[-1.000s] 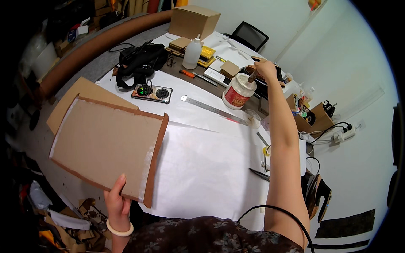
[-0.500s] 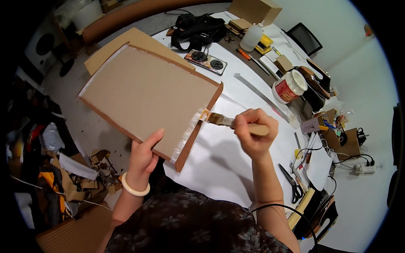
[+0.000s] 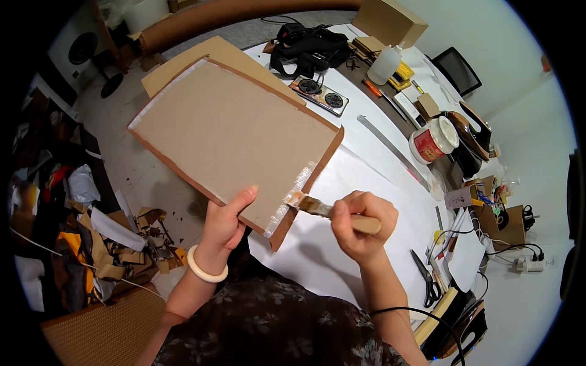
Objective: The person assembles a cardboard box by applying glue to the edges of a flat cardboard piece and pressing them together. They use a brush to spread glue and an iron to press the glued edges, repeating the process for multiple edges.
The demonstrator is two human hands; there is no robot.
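My left hand (image 3: 227, 222), a cream bangle on its wrist, grips the near edge of a greyish-brown board (image 3: 229, 131) with brown edging. Its thumb lies on top and its fingers are hidden beneath. In my right hand (image 3: 366, 226) is a paintbrush (image 3: 314, 206), held by its wooden handle. The bristles touch the board's right end, on a whitish wet-looking strip (image 3: 300, 178) beside the brown flap (image 3: 287, 229). The board is held up at a slant over the table's white sheet (image 3: 323, 256).
A red-labelled white tub (image 3: 434, 140), a steel ruler (image 3: 390, 149) and black scissors (image 3: 425, 277) lie on the right. Irons (image 3: 467, 131) stand behind the tub. At the back are a black strap bundle (image 3: 311, 52) and a twin-fan device (image 3: 320, 96). Scraps (image 3: 122, 250) litter the lower left.
The brush has moved along the strip toward me, down the board's right end. The whole scene has shifted slightly rightward in the view. Both hands keep their holds.
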